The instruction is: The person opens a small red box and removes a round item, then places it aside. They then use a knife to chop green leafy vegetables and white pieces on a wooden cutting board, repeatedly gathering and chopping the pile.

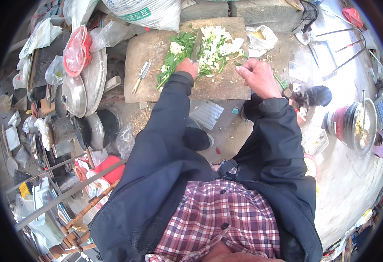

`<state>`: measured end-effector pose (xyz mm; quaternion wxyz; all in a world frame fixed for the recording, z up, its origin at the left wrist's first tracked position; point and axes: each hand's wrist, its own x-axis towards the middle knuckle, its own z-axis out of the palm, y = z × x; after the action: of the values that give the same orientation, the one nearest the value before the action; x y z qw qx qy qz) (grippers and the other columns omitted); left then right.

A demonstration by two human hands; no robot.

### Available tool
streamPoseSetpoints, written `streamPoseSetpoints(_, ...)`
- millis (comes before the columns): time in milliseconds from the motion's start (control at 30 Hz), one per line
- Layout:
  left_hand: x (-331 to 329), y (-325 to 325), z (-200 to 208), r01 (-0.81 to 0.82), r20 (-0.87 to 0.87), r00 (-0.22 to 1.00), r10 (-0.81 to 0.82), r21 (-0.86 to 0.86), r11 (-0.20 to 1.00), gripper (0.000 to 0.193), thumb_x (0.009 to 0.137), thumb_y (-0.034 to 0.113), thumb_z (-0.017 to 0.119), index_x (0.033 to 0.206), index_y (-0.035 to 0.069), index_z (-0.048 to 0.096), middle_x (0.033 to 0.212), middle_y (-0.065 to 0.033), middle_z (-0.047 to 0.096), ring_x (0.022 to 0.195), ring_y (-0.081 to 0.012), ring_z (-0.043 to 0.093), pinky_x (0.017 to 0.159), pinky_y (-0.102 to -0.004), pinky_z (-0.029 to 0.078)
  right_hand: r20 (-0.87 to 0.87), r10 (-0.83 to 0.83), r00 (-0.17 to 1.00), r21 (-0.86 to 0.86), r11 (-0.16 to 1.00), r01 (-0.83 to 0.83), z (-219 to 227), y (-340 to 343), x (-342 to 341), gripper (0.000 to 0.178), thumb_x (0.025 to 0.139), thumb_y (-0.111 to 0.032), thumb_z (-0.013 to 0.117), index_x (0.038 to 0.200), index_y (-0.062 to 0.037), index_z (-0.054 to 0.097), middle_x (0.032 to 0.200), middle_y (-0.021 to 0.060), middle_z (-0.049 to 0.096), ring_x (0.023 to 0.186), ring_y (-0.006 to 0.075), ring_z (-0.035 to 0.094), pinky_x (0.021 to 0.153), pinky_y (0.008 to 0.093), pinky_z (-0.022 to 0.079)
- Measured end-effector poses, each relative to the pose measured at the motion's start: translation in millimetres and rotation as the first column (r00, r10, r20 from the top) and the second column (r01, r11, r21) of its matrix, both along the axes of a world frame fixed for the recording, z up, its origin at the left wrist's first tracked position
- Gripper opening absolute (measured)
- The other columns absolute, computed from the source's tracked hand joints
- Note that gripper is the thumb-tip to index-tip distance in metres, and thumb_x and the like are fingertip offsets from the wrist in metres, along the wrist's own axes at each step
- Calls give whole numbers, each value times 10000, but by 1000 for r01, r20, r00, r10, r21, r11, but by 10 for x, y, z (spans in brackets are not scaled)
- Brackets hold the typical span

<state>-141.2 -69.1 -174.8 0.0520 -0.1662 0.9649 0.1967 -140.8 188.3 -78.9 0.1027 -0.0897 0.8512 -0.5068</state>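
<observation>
The fingers of my left hand (187, 68) are grasping a broad knife (197, 46) at its handle end, my grip covering the handle itself. Its blade is pointing away from me over the wooden board (145, 48), coming between 2 heaps: leafy greens (178, 48) on its left, and chopped pale pieces (211, 41) mixed with green bits on its right. My right hand (261, 80) is hovering by the board's right edge, thumb jutting out and fingers curling inward; I cannot tell whether they are pinching anything. A small tool (141, 77) with a pale handle is lying on the board, to the left of the greens. A white bag (262, 38) is sitting just beside the board's right edge, and a large white sack (150, 13) is bulging along its far edge. Nearer me, a clear ridged sheet (206, 114) is lying on the ground (230, 134).
</observation>
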Motion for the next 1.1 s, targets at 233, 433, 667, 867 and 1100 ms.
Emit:
streamPoseSetpoints(233, 59, -82, -81, -196, -31, 979, 199, 94, 976, 381, 863, 330, 558, 993, -28, 567, 921, -277, 638, 902, -430, 613, 831, -470, 474, 26, 3, 1000, -7, 1000, -3, -13, -18, 8, 269, 783, -226, 684, 737, 35, 638, 637, 190, 605, 589, 309, 589, 598, 382, 467)
streamPoseSetpoints(433, -16, -326, -196, -215, -112, 966, 234, 161, 963, 397, 851, 349, 578, 979, -27, 565, 954, -275, 634, 940, -424, 610, 849, -457, 479, 47, -17, 999, -24, 1000, 18, -6, 0, -3, 268, 779, -229, 687, 744, 34, 643, 645, 192, 613, 604, 308, 605, 606, 382, 471)
streamPoseSetpoints(667, 24, -398, -155, -231, 85, 972, 221, 127, 965, 386, 828, 318, 601, 990, -31, 568, 989, -293, 625, 952, -431, 604, 836, -471, 484, 29, 12, 999, 18, 1000, -13, -21, -21, -22, 270, 794, -233, 680, 762, 32, 642, 654, 168, 613, 603, 272, 602, 601, 362, 469)
streamPoseSetpoints(867, 176, -433, -48, -261, -184, 939, 290, 167, 951, 413, 839, 329, 578, 1032, -36, 568, 986, -297, 623, 968, -424, 602, 856, -467, 477, 54, -5, 999, 7, 1000, 4, -11, -4, -7, 278, 800, -243, 670, 765, 32, 642, 655, 171, 611, 610, 279, 603, 604, 363, 470)
streamPoseSetpoints(1100, 17, -583, 37, -214, 100, 974, 201, 144, 966, 404, 839, 327, 570, 1022, -32, 579, 1008, -290, 620, 970, -436, 599, 875, -468, 471, 47, 9, 999, 11, 1000, -9, -44, -16, -33, 287, 789, -252, 668, 748, 31, 637, 662, 195, 610, 621, 318, 602, 619, 384, 471)
